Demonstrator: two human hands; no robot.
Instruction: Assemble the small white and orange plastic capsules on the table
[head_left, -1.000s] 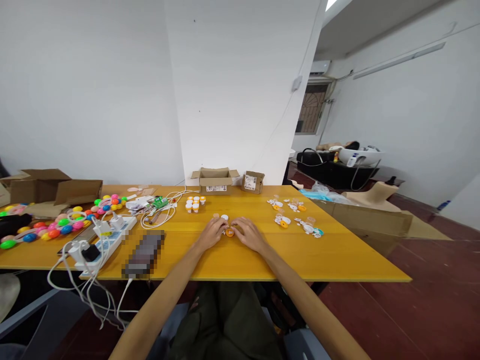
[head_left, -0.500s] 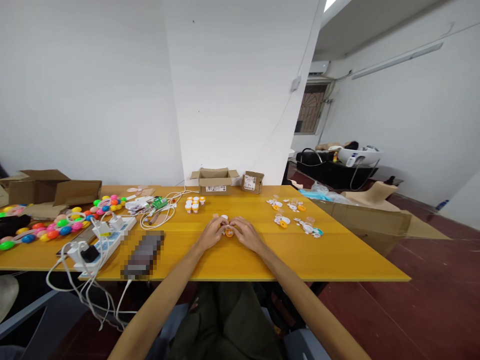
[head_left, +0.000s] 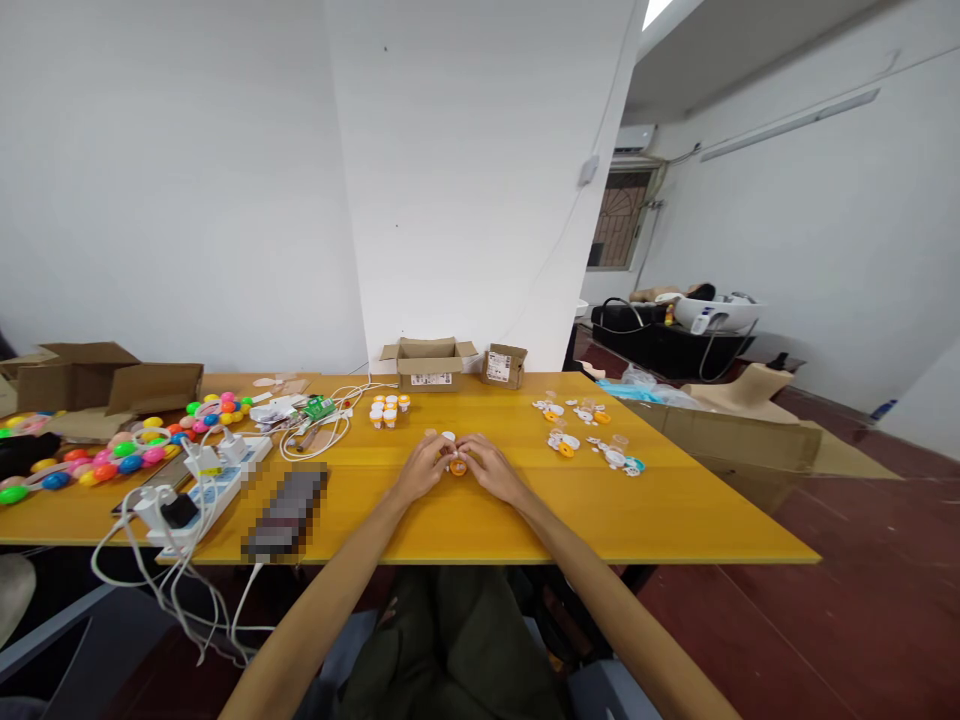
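Head view: one small, round, orange plastic part (head_left: 458, 468) lay at the yellow wooden table (head_left: 465, 530), directly between the two bare hands, its outline showing no clear long axis. Left hand (head_left: 422, 468) stood just left of the orange part and right hand (head_left: 493, 468) just right of it, neither plainly nearer, fingers bent and tips almost meeting at its far edge; whether either grasped anything could not be told. One white, round plastic disc (head_left: 448, 437), partly hidden, lay beyond the orange part.

White walls (head_left: 825, 230) meet a red floor (head_left: 862, 590); a window (head_left: 619, 215) — barred — stands right.
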